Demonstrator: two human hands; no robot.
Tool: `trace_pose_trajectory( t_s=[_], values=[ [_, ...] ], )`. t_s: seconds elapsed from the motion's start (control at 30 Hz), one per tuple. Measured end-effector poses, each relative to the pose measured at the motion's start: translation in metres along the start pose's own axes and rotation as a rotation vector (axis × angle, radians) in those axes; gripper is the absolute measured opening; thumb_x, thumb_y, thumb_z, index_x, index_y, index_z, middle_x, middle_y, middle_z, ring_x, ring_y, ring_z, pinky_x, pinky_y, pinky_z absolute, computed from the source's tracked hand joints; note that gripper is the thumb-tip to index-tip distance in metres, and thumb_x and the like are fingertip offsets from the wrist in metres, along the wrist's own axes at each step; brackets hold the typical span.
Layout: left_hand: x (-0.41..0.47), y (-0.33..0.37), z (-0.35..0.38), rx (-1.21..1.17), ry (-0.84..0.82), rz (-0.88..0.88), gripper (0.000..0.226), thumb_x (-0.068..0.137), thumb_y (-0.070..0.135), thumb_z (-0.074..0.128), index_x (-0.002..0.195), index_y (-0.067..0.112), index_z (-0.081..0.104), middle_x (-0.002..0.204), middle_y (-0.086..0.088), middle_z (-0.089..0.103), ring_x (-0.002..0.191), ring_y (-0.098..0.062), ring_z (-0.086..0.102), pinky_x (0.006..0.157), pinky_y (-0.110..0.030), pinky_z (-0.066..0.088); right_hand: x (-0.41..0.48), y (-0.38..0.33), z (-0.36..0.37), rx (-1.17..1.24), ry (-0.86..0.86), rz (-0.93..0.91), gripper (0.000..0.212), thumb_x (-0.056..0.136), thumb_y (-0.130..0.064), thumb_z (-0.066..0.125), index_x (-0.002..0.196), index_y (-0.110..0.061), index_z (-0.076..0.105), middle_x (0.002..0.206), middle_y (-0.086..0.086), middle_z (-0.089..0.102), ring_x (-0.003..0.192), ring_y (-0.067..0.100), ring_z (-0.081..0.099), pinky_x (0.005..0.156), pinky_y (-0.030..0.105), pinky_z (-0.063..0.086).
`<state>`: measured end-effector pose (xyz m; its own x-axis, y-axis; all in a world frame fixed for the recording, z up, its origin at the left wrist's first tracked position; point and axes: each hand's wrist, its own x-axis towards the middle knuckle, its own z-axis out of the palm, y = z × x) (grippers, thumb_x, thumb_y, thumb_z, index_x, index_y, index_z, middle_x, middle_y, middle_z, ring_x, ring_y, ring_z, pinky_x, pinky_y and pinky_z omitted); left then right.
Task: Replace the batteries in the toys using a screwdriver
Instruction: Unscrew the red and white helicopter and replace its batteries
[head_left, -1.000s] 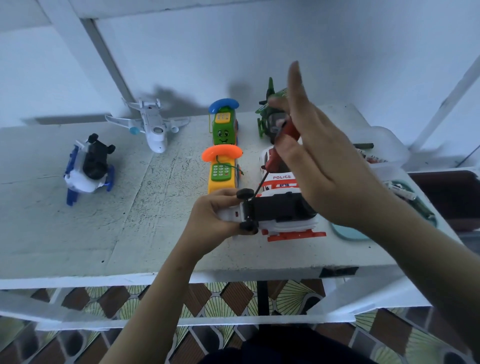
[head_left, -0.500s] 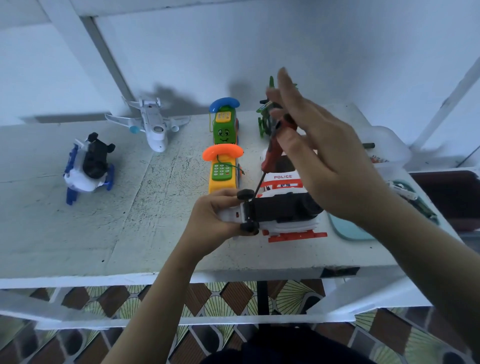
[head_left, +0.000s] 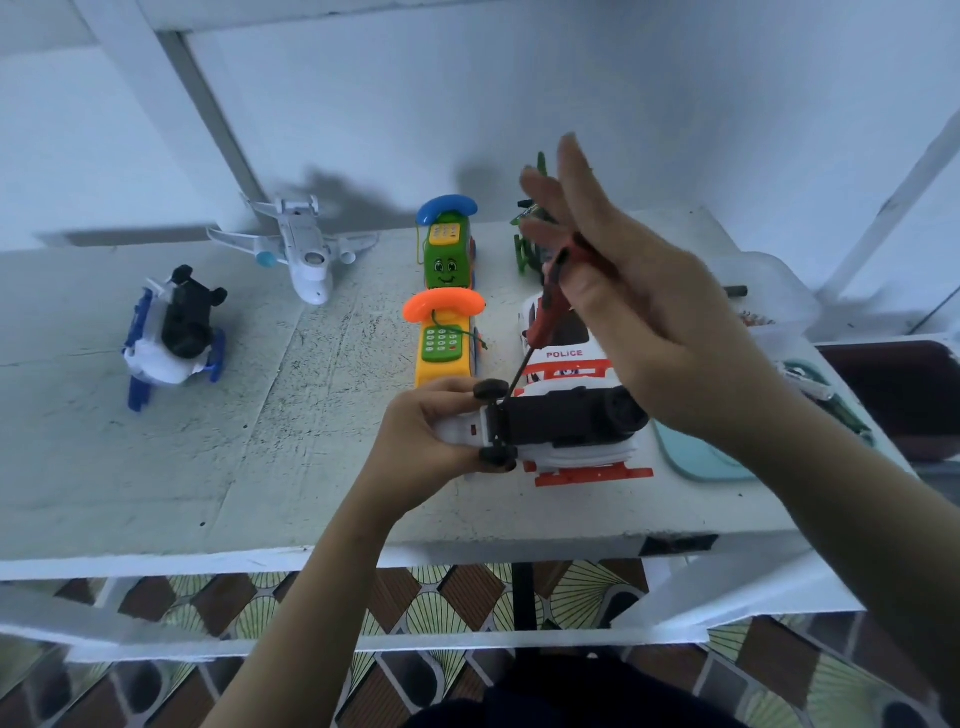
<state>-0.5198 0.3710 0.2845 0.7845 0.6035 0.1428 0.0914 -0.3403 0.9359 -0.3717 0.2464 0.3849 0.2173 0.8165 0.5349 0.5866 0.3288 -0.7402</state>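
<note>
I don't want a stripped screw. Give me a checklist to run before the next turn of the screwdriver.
1. Underside of toy car faces up: ok.
2. The left hand grips one end of it: ok.
3. The right hand holds the screwdriver by its red handle: ok.
4. Its tip properly seated in the underside: cannot tell, too small.
5. Car braced on the table: cannot tell.

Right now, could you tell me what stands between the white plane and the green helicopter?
The green phone stands there, as the head view shows.

Right hand (head_left: 639, 322) fingers fanned wider — rolling screwdriver (head_left: 545, 317)
</note>
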Motion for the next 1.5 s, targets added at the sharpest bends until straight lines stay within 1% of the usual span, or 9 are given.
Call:
trace_pose_trajectory(
  t_s=[0.27,0.4,0.57,0.73,0.97,1.1,1.17,1.33,1.5],
  values=[
    [-0.001,-0.001,0.0,0.023,0.005,0.014,0.05,0.052,0.013,0.089,0.094,0.033,0.073,0.108,0.019,0.069,0.103,-0.002,0.062,0.089,-0.019,0.05,0.004,0.003,0.002,-0.233,0.161,-0.103,0.048,0.085,-0.034,0.066,0.128,-0.015,0.059,0.082,0.011,0.057,0.067,0.02,0.063,0.066,0.035,0.055],
    [-0.003,-0.003,0.0,0.026,0.02,0.018,0.051,0.052,0.009,0.09,0.091,0.037,0.073,0.107,0.022,0.068,0.102,-0.001,0.062,0.087,-0.015,0.049,0.003,0.008,0.003,-0.452,0.145,-0.061,0.052,0.096,-0.045,0.043,0.136,-0.012,0.051,0.094,-0.002,0.055,0.078,0.005,0.056,0.074,0.03,0.052],
    [-0.003,-0.004,0.0,0.014,0.028,0.011,0.05,0.052,0.008,0.09,0.09,0.037,0.073,0.105,0.023,0.069,0.102,-0.003,0.063,0.088,-0.017,0.049,-0.001,0.003,-0.006,-0.035,-0.009,0.038,0.056,0.096,-0.008,0.036,0.15,-0.012,0.021,0.128,-0.003,0.055,0.109,0.008,0.059,0.095,0.032,0.049],
    [-0.002,-0.002,0.001,0.024,0.018,-0.004,0.049,0.049,0.021,0.089,0.095,0.032,0.074,0.107,0.016,0.069,0.105,-0.008,0.063,0.093,-0.03,0.051,-0.003,0.0,-0.005,0.112,0.04,-0.011,0.053,0.088,-0.006,0.063,0.137,-0.013,0.046,0.097,0.009,0.069,0.077,0.025,0.071,0.08,0.035,0.058],
    [-0.003,-0.001,0.001,0.044,0.003,0.005,0.051,0.053,0.008,0.09,0.094,0.034,0.072,0.106,0.022,0.068,0.103,-0.003,0.062,0.091,-0.024,0.051,0.001,0.001,-0.001,-0.415,0.195,-0.19,0.035,0.087,-0.037,0.065,0.106,-0.009,0.071,0.075,0.006,0.067,0.065,0.017,0.064,0.061,0.032,0.052],
    [-0.003,-0.001,0.001,0.034,0.015,0.008,0.052,0.054,0.006,0.09,0.093,0.035,0.072,0.104,0.026,0.068,0.102,0.0,0.062,0.089,-0.018,0.049,0.0,0.001,0.0,-0.221,0.048,-0.023,0.052,0.098,-0.029,0.041,0.145,-0.008,0.037,0.117,0.004,0.065,0.101,0.016,0.063,0.087,0.025,0.053],
    [-0.003,-0.002,0.001,0.04,0.015,0.009,0.053,0.054,0.005,0.09,0.093,0.036,0.072,0.103,0.028,0.068,0.102,0.0,0.062,0.09,-0.018,0.05,-0.002,0.0,-0.002,-0.024,-0.039,0.037,0.058,0.096,-0.015,0.038,0.151,-0.016,0.019,0.137,0.009,0.053,0.117,0.036,0.054,0.097,0.047,0.048],
    [-0.003,0.001,0.001,0.03,0.006,0.01,0.049,0.051,0.015,0.089,0.093,0.034,0.072,0.105,0.022,0.068,0.101,0.0,0.062,0.089,-0.02,0.051,-0.002,-0.004,-0.004,0.15,-0.09,0.042,0.057,0.09,-0.003,0.053,0.143,-0.019,0.036,0.122,0.005,0.064,0.107,0.025,0.065,0.089,0.041,0.055],
    [-0.003,-0.001,0.001,0.042,0.003,0.009,0.049,0.053,0.01,0.09,0.094,0.031,0.073,0.107,0.018,0.068,0.102,-0.002,0.062,0.088,-0.018,0.05,0.001,-0.004,-0.001,-0.229,0.055,-0.137,0.049,0.084,-0.021,0.071,0.13,-0.016,0.057,0.081,0.011,0.065,0.074,0.025,0.064,0.071,0.037,0.056]
  ],
)
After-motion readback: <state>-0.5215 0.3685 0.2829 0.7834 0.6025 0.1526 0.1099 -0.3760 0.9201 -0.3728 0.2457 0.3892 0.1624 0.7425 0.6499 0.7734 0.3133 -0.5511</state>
